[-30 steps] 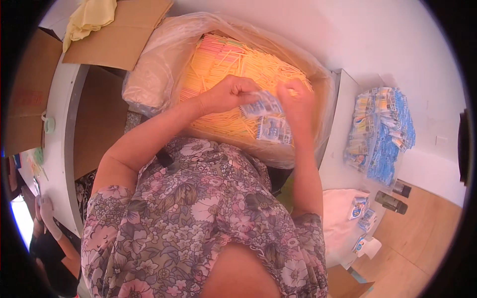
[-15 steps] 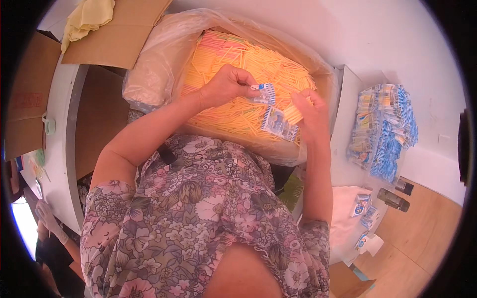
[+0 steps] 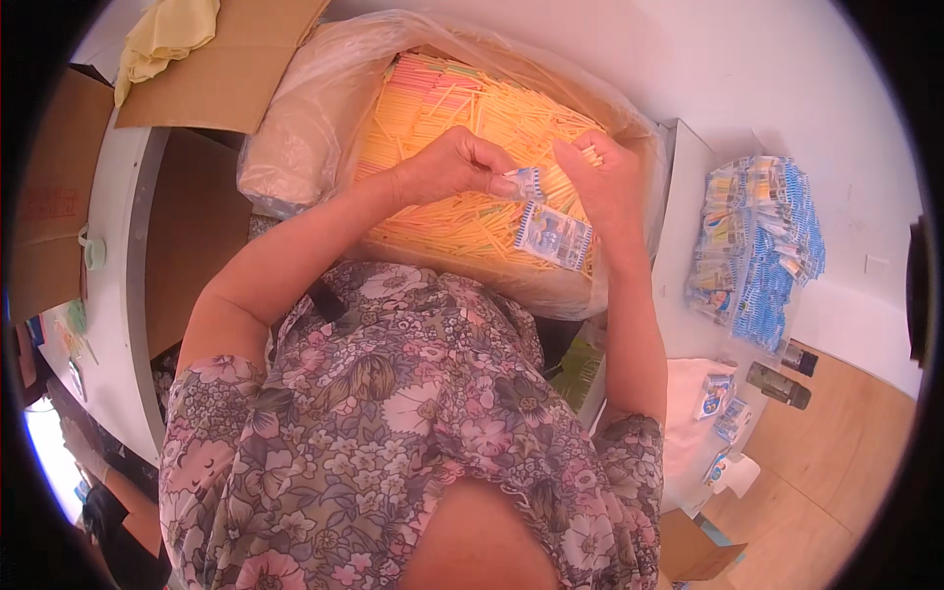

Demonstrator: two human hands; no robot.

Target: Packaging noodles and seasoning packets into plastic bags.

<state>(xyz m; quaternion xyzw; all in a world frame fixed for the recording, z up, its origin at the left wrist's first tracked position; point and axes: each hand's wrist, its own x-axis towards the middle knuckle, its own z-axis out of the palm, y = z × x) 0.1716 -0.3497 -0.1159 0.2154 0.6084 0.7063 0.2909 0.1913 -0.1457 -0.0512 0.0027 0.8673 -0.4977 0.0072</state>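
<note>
My left hand (image 3: 452,169) pinches a small clear packet (image 3: 528,183) with a blue-striped edge between thumb and fingers. Just below it a second packet (image 3: 554,236), striped blue and white, lies over the sticks; whether the two are joined I cannot tell. To the right, my right hand (image 3: 605,182) is closed round a few thin yellow sticks (image 3: 592,154), whose ends poke out by its fingers. Both hands are above a plastic-lined carton (image 3: 433,264) heaped with loose yellow sticks (image 3: 536,108); pink ones (image 3: 438,87) lie in rows at the far left.
A clear bag of blue-and-white packets (image 3: 762,256) stands right of the carton. Nearer lie a pink cloth (image 3: 688,403), several packets (image 3: 716,395) and a dark cylindrical object (image 3: 779,385). Cardboard flaps (image 3: 221,69) with a yellow cloth (image 3: 167,44) rise at left; a co-worker's arm (image 3: 128,492) shows lower left.
My right hand has moved up and left with the yellow sticks, away from over the lower packet, which is now more fully visible. My left hand keeps its packet, now tilted differently.
</note>
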